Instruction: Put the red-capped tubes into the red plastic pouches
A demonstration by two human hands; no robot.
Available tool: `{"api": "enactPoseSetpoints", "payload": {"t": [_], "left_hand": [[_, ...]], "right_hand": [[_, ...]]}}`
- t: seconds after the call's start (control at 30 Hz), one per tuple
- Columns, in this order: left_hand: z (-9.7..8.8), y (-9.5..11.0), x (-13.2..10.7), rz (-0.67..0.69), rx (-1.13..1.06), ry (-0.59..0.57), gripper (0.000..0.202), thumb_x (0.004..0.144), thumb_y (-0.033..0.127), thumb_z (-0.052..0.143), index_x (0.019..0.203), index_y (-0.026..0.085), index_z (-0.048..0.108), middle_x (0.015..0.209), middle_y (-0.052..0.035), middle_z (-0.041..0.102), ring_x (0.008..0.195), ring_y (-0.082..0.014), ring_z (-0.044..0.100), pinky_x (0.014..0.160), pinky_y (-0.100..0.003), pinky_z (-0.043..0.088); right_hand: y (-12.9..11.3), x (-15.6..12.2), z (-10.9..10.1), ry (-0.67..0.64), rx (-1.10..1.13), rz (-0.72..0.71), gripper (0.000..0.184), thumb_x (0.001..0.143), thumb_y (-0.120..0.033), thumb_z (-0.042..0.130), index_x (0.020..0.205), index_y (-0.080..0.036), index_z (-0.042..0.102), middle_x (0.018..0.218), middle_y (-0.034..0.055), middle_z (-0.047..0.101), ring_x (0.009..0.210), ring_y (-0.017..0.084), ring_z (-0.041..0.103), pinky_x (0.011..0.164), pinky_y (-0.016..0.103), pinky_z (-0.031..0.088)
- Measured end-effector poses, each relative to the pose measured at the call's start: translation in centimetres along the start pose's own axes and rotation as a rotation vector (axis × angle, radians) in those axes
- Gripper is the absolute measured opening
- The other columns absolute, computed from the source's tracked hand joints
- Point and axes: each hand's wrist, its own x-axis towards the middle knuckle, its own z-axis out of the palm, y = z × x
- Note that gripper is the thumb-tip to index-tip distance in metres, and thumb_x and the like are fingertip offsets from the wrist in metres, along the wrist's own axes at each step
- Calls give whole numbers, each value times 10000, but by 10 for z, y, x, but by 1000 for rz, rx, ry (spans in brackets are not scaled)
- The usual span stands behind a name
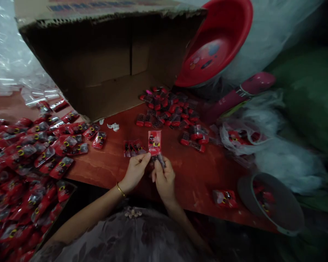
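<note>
A red printed card with a dark cartoon figure and a yellow ring stands upright in front of me. My left hand is closed, pinching the card's lower left edge between thumb and fingers. At its lower end, my right hand is closed on a small dark, partly see-through piece; its kind is unclear. Just left of the card lie several more red cards, overlapping in a row. Beyond my hands is a heap of small red-ended, dark see-through pieces, with a smaller group at its right.
An open cardboard box lies on its side at the back. Red packets cover the left side. Rightward are a red basin, a magenta bottle, a plastic bag, a grey bucket and a packet.
</note>
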Motion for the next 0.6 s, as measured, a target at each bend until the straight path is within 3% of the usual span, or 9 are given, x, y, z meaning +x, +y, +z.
{"api": "enactPoseSetpoints", "payload": {"t": [0.17, 0.23, 0.33, 0.4, 0.5, 0.6], "left_hand": [[-3, 3, -7, 2, -11, -12, 365, 721, 458, 674, 900, 142, 709, 781, -50, 682, 778, -181, 607, 755, -307, 484], [-5, 14, -1, 25, -73, -5, 470, 675, 434, 724, 1049, 156, 664, 1008, -90, 685, 961, -215, 609, 867, -335, 469], [-4, 32, 15, 52, -112, -12, 724, 593, 389, 791, 1248, 208, 540, 1308, -114, 549, 1187, -235, 508, 980, -348, 406], [1, 38, 29, -40, -62, -104, 697, 589, 387, 793, 1213, 173, 568, 1229, -138, 602, 1108, -236, 563, 927, -344, 438], [6, 31, 45, -156, 22, -233, 452, 674, 430, 717, 981, 101, 677, 921, -130, 705, 851, -204, 643, 793, -312, 481], [1, 15, 50, -23, 167, -85, 294, 753, 397, 639, 884, 141, 702, 876, -88, 714, 833, -190, 641, 804, -299, 478]], "right_hand": [[-5, 7, 2, -27, 109, 24, 219, 897, -406, 473, 990, -212, 515, 580, -77, 498, 363, 56, 418, 350, 172, 353], [1, 5, 0, -22, 32, -28, 216, 899, -380, 479, 1030, -214, 520, 642, -47, 566, 433, 74, 485, 410, 185, 411], [12, 2, -3, -1, -125, -125, 235, 893, -343, 484, 1087, -214, 516, 796, 7, 650, 588, 117, 593, 533, 225, 493], [19, 4, -5, 23, -238, -207, 267, 886, -333, 483, 1119, -207, 513, 858, 36, 677, 711, 157, 643, 630, 263, 524], [26, 14, -12, -10, -405, -277, 278, 884, -330, 474, 1124, -200, 528, 942, 71, 692, 804, 191, 665, 693, 296, 526], [31, 22, -28, -84, -527, -275, 267, 885, -337, 478, 1100, -198, 554, 915, 67, 697, 771, 193, 660, 690, 305, 518]]}}
